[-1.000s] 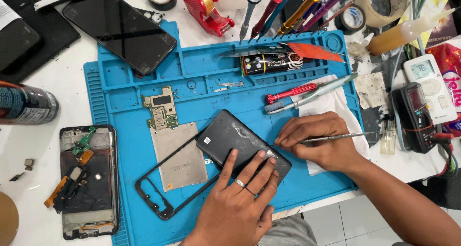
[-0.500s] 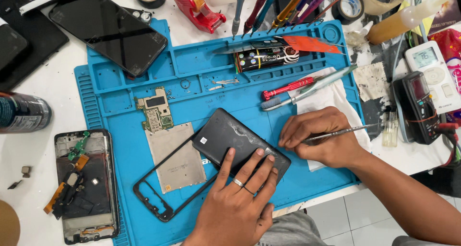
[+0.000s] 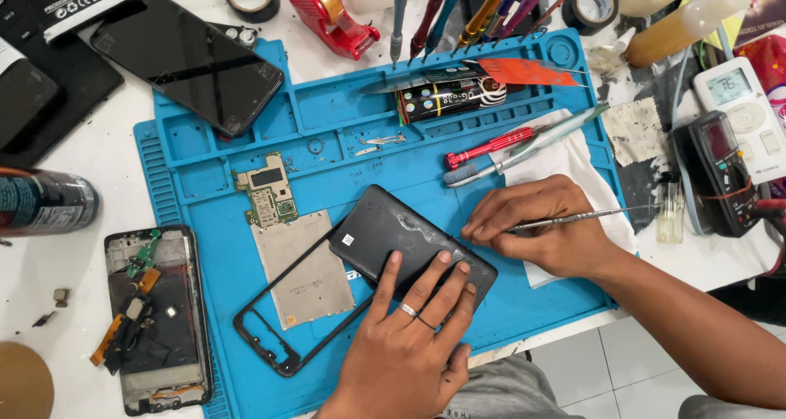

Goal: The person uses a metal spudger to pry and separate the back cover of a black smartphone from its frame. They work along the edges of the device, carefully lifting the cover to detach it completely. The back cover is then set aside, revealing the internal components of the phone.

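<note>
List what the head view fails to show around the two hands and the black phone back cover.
- Tip of the metal tool: hidden under the right hand.
- Lower right end of the black back cover: covered by the left hand.
- Spray can: cut off by the left edge.
- Screws on the blue mat: too small.

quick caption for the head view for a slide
Left hand presses a black phone flat on a blue mat while the right hand works a metal pick at its edge.

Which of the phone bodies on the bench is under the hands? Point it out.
The black phone back cover lying on the blue silicone mat, pinned by the left hand. The opened phone and dark-screened phone lie untouched.
</note>
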